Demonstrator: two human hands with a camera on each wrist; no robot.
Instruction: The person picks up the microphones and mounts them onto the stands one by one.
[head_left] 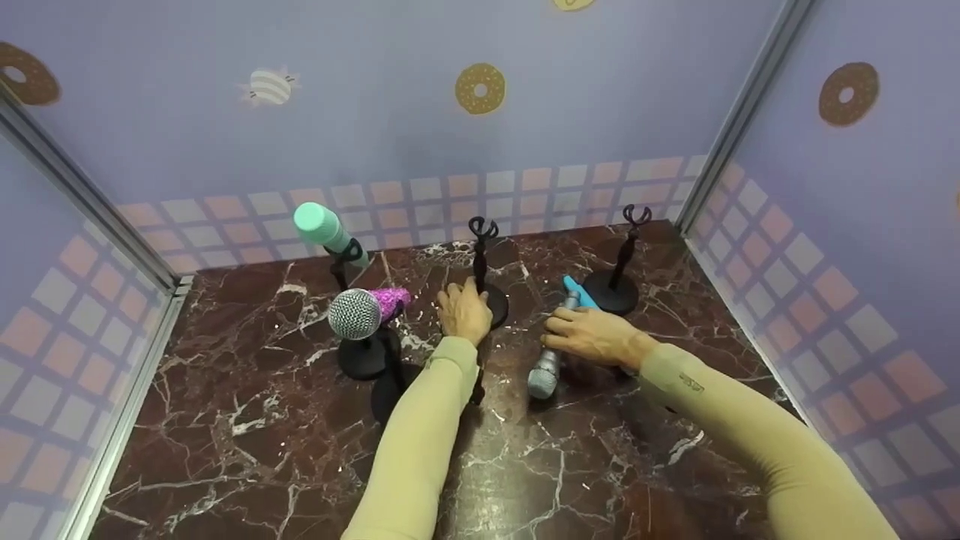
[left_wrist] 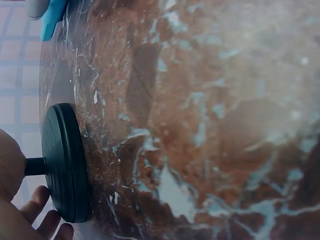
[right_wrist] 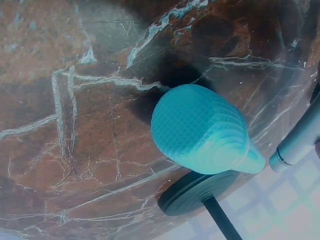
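Note:
My left hand [head_left: 465, 311] grips the pole of the middle black microphone stand [head_left: 493, 306], low down by its round base [left_wrist: 65, 165]. In the left wrist view the fingers curl beside that base. The stand's cradle on top holds no microphone. My right hand [head_left: 589, 330] holds a silver microphone [head_left: 547, 367] by its handle, the mesh head pointing toward me. Beneath that hand lies a blue microphone [head_left: 581, 292], mostly hidden in the head view; its large head [right_wrist: 200, 130] shows in the right wrist view. It lies next to the right black stand [head_left: 611, 292], whose cradle is bare.
On the left, a mint microphone [head_left: 322, 225] sits tilted in a stand. Nearer to me, another microphone with a silver mesh head [head_left: 355, 315] is on a stand, and a glittery pink handle [head_left: 390, 300] shows behind it. Patterned walls [head_left: 405, 150] enclose the marbled table [head_left: 247, 465].

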